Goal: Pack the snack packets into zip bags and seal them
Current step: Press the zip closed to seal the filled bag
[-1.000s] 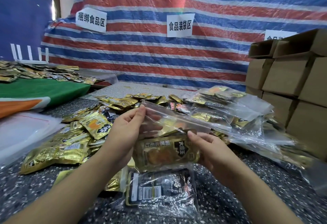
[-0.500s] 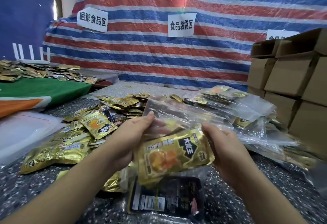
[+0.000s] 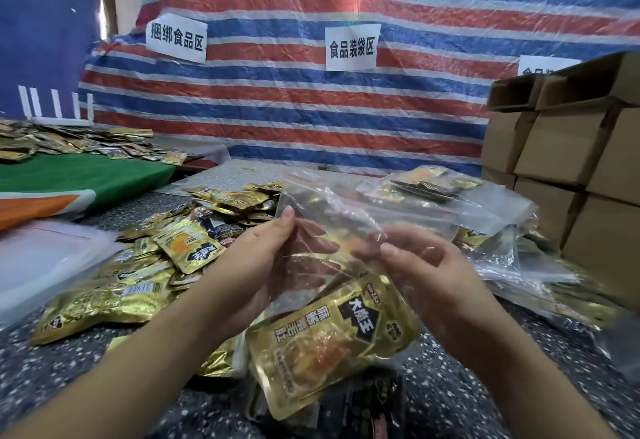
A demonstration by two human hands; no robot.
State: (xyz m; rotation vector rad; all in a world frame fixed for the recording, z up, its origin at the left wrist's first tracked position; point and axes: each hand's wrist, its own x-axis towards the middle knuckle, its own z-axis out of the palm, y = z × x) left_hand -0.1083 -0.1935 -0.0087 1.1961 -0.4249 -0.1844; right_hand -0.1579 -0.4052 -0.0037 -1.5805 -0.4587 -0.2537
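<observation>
**Gold packet inside a held zip bag**

A clear zip bag (image 3: 346, 230) is held above the speckled tabletop (image 3: 69, 386), with a gold snack packet (image 3: 332, 338) inside its lower part. The left hand (image 3: 256, 265) and right hand (image 3: 426, 272) both have fingers clamped on the bag's film. Loose gold packets (image 3: 138, 276) lie left; filled bags (image 3: 467, 203) and cardboard boxes (image 3: 571, 147) sit right.

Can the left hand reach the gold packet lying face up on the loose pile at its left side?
Probably not yet: the left hand grips the zip bag. The gold packet lies uncovered, so once freed the way looks clear.
</observation>
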